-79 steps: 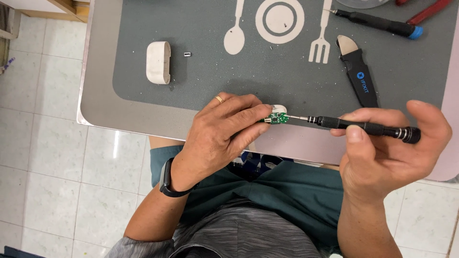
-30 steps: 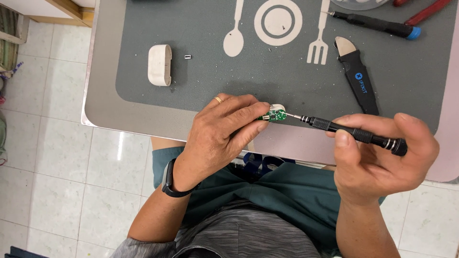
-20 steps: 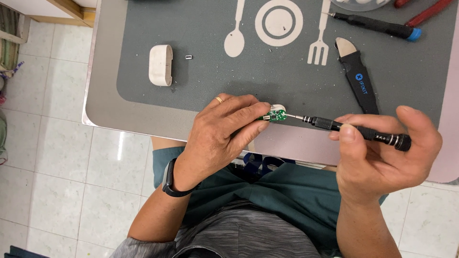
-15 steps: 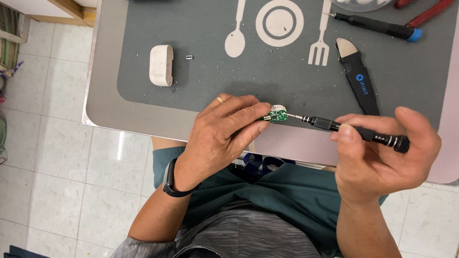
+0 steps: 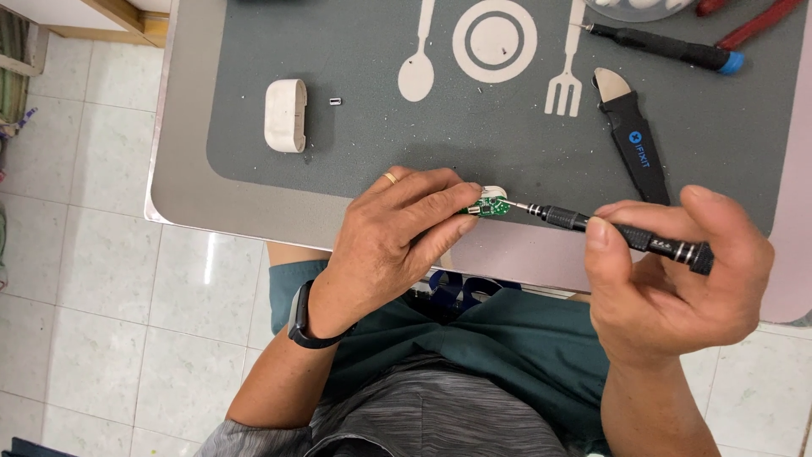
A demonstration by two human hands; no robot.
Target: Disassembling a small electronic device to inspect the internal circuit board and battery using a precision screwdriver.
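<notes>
Right hand (image 5: 677, 288) grips screwdriver (image 5: 617, 233) (near-horizontal, tip leftward) at green board (image 5: 491, 206), pinched by left hand (image 5: 397, 237).

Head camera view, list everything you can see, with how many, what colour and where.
circuit board: one, small, green, on a white part, pinched in left fingertips at the table's near edge
precision screwdriver: one, black, in right hand, tip at the board
placemat: one, dark grey with white cutlery pictures, on the table
white case: one, on the mat, far left
tiny metal part: one, beside the case
pry tool: one, black with a metal blade, right on the mat
second screwdriver: one, black with a blue end, top right
red handles: two, top right corner
left hand: ring, black wristband
right hand: gripping the driver
</notes>
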